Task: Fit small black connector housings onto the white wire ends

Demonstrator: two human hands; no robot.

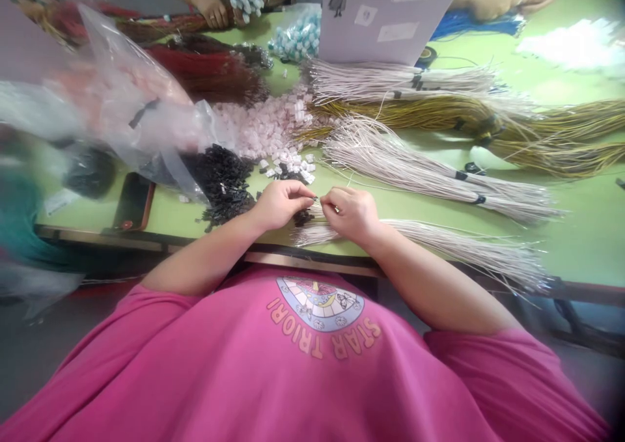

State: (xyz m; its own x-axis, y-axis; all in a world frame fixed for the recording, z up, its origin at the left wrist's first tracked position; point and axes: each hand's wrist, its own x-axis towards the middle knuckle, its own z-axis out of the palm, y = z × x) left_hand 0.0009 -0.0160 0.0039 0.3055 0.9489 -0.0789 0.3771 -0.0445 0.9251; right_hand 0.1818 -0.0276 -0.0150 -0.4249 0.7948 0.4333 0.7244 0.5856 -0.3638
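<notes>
My left hand [282, 202] and my right hand [349, 211] meet near the front edge of the green table [576, 234], fingertips pinched together over something tiny that I cannot name. Under my right hand lies a bundle of pale pink wires [439, 241] that runs off to the right. A pile of small black connector pieces [222, 178] sits just left of my left hand. Small white and pink plastic pieces [288, 163] are scattered just beyond both hands.
More bundles of pink wires [420, 168], white wires [390, 77] and yellow-brown wires [439, 111] lie further back. Clear plastic bags [131, 110] and a phone [134, 201] sit at the left. Other people's hands [212, 9] work at the far edge by blue pieces [297, 35].
</notes>
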